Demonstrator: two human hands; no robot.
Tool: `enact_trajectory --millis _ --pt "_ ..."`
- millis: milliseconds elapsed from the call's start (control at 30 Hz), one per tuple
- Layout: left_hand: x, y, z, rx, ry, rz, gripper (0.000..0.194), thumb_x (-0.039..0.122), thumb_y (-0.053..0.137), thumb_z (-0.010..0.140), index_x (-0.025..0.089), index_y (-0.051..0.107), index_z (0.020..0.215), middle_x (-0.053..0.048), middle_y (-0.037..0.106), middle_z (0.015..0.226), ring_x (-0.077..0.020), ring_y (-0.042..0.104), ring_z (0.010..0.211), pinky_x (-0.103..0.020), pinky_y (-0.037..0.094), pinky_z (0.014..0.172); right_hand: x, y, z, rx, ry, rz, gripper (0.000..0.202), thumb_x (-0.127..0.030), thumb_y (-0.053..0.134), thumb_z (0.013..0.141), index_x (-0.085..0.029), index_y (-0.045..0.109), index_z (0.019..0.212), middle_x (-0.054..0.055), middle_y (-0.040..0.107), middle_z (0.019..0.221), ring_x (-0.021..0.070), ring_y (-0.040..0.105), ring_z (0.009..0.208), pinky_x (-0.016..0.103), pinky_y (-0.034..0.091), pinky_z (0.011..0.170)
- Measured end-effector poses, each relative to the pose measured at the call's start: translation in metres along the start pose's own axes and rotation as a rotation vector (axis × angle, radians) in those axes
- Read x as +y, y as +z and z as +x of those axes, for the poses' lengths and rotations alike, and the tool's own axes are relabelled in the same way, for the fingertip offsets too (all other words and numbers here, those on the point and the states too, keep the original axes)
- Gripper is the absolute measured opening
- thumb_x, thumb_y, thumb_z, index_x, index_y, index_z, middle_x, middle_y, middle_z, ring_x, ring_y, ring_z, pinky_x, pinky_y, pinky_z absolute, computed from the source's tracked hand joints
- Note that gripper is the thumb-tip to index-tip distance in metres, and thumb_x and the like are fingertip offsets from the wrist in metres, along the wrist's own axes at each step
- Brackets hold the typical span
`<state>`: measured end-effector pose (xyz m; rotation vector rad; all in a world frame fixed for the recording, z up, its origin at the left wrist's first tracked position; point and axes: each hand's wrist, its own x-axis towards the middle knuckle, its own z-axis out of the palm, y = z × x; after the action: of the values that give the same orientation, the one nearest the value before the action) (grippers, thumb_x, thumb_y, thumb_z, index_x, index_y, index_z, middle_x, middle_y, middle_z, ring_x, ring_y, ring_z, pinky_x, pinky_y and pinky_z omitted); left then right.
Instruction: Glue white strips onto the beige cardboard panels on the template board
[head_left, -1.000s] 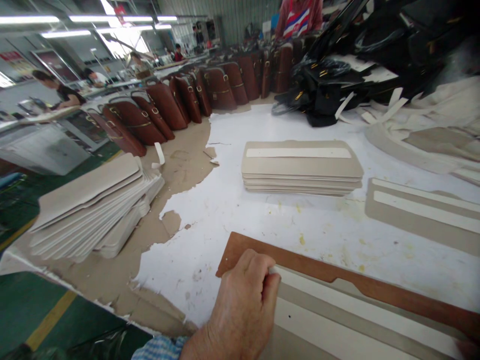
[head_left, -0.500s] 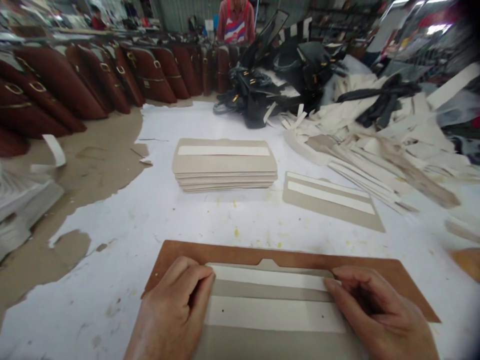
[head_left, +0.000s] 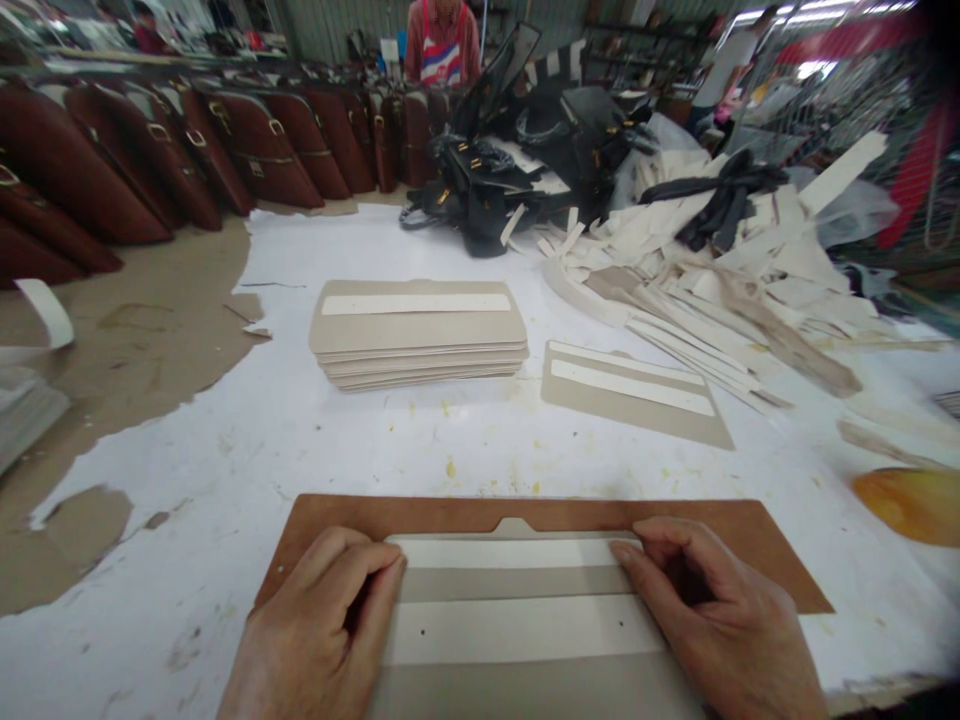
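A person's left hand (head_left: 322, 610) and right hand (head_left: 720, 600) pinch opposite ends of an upper white strip (head_left: 517, 553), thumbs against fingertips, as it lies along the top of a beige panel (head_left: 540, 690) close to the near edge of a paper-covered counter (head_left: 360, 450). Below it on the same panel runs a wider lower white strip (head_left: 517, 628), parallel to the first and marked by two dark dots, one toward each end. The panel rests over a brown board (head_left: 450, 510), whose far edge and corners show beyond it, and a small beige tab rises past the upper strip between the two hands. Farther from the near edge sits a neat stack of beige panels (head_left: 420, 335), the top one bearing a single white strip; to its right, a loose panel (head_left: 637, 410) with two strips lies flat and slanted. Toward the counter's right edge spreads a heap of pale scraps (head_left: 720, 270), with a rounded amber object (head_left: 911, 505) nearer the near right corner. Black bags (head_left: 487, 180) are piled toward the far edge beside a row of upright brown bags (head_left: 270, 140), behind which stands a co-worker in a striped apron (head_left: 442, 50).
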<state>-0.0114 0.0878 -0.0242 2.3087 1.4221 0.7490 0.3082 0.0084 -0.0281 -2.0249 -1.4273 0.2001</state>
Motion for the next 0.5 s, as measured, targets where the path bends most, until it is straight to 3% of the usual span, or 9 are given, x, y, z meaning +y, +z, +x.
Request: enact_trajectory --millis 100,333,500 --pt "-0.001 0.0 0.001 0.006 0.015 0.021 0.016 0.032 0.055 0.106 0.028 0.068 0.098 0.004 0.07 0.093 -0.0133 0.071 0.082 -0.021 0.055 0.072 0.006 0.001 0.001 0.001 -0.083 -0.02 0.023 -0.049 0.067 0.097 -0.027 0.07 0.089 -0.006 0.062 0.067 0.0158 0.059 0.053 0.028 0.045 0.05" --pt "-0.002 0.001 0.003 0.003 0.033 0.03 0.017 0.034 0.054 0.107 0.028 0.067 0.099 0.004 0.069 0.093 -0.0133 0.071 0.083 -0.022 0.055 0.074 0.008 -0.001 0.002 -0.032 -0.104 -0.019 0.022 -0.048 0.067 0.098 -0.028 0.07 0.088 -0.007 0.063 0.067 0.0149 0.06 0.053 0.027 0.045 0.05" --pt "-0.003 0.001 0.004 0.003 0.043 0.05 0.018 0.035 0.054 0.108 0.028 0.066 0.098 0.004 0.069 0.093 -0.0124 0.071 0.082 -0.021 0.055 0.073 -0.006 -0.002 0.0 -0.025 -0.012 -0.028 0.026 -0.048 0.059 0.103 -0.028 0.067 0.088 -0.006 0.06 0.07 0.0166 0.057 0.059 0.031 0.042 0.058"
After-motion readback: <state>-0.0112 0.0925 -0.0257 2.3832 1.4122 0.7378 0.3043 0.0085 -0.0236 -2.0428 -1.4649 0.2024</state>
